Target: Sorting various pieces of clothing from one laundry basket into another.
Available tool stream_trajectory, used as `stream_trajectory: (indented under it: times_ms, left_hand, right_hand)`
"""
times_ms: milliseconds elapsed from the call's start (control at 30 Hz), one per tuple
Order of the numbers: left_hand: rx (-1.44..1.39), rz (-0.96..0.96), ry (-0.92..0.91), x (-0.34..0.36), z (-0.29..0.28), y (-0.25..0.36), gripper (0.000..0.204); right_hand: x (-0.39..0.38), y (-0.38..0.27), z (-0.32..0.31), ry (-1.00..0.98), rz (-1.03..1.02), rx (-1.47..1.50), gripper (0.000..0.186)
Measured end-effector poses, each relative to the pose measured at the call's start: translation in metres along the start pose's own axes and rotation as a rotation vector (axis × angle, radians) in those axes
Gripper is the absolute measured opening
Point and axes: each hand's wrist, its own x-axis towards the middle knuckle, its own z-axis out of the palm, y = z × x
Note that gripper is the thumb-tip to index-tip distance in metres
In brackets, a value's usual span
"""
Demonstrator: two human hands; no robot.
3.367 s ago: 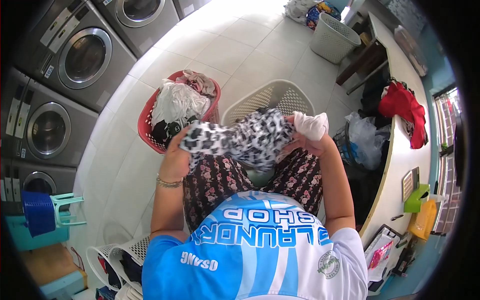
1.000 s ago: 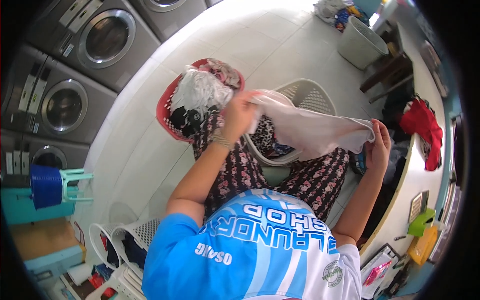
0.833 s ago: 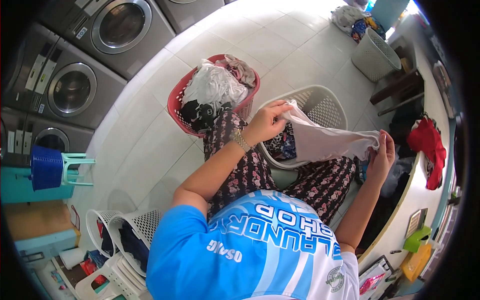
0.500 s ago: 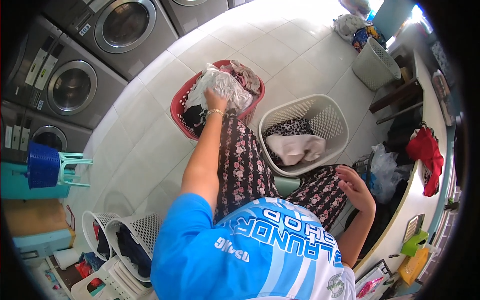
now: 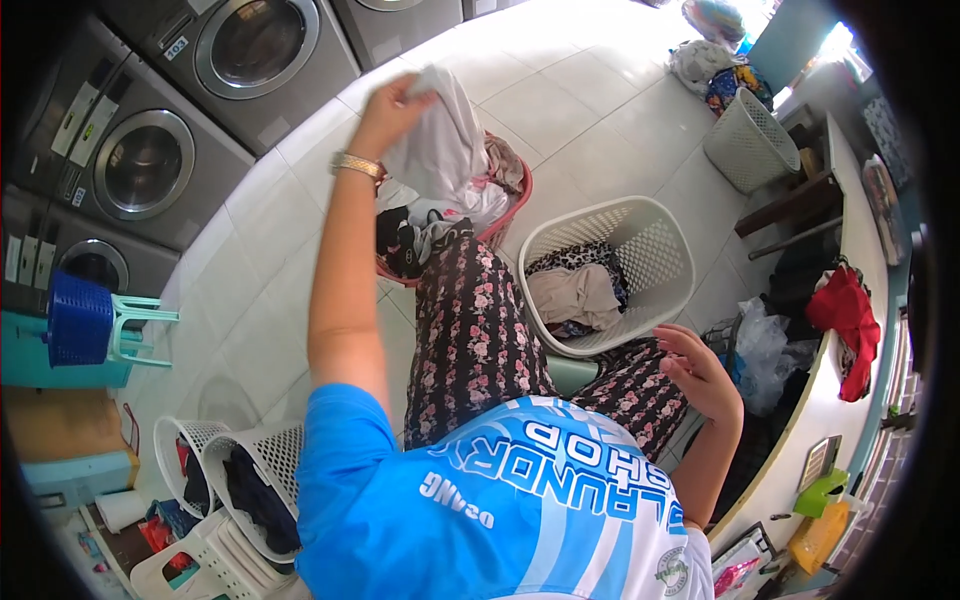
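My left hand [image 5: 392, 108] is raised high, gripping a white garment [image 5: 440, 150] that hangs down over the red laundry basket [image 5: 512, 205], which holds mixed clothes. My right hand [image 5: 698, 372] hovers open and empty over my right knee, beside the white laundry basket [image 5: 672, 250]. In that basket lie a beige garment [image 5: 575, 297] and a leopard-print garment [image 5: 570, 258]. I sit in floral trousers and a blue shirt.
Front-loading washing machines [image 5: 250, 50] line the upper left. A blue stool [image 5: 80, 320] stands at the left. White baskets with dark clothes [image 5: 245, 470] sit at the lower left. Another white basket [image 5: 750, 150] and a counter with a red garment [image 5: 845, 320] are at the right.
The beige garment was stretched between both hands, then dropped into the white basket. My left hand reached to the red basket and lifted a white garment up. My right hand emptied.
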Motion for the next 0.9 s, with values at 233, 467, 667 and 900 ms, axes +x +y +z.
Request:
stream_trajectory:
  times_ms: [233,467,667,900]
  left_hand:
    - [-0.298,0.359,0.168,-0.045,-0.060,0.152,0.039]
    - [-0.530,0.267,-0.580,-0.156,0.074,0.200,0.048]
    - [-0.937,0.074,-0.726,-0.191,0.148,0.217,0.056]
    - [-1.220,-0.164,-0.979,-0.170,0.137,0.139,0.085]
  right_hand:
    - [0.012,-0.005,0.009,-0.129,-0.064,0.180,0.040]
    - [0.082,-0.003,0.059,0.227,-0.205,0.808,0.065]
    - [0.103,0.030,0.060,0.451,-0.094,0.828,0.050]
    - [0.024,0.064,-0.026,0.174,-0.062,1.400,0.044]
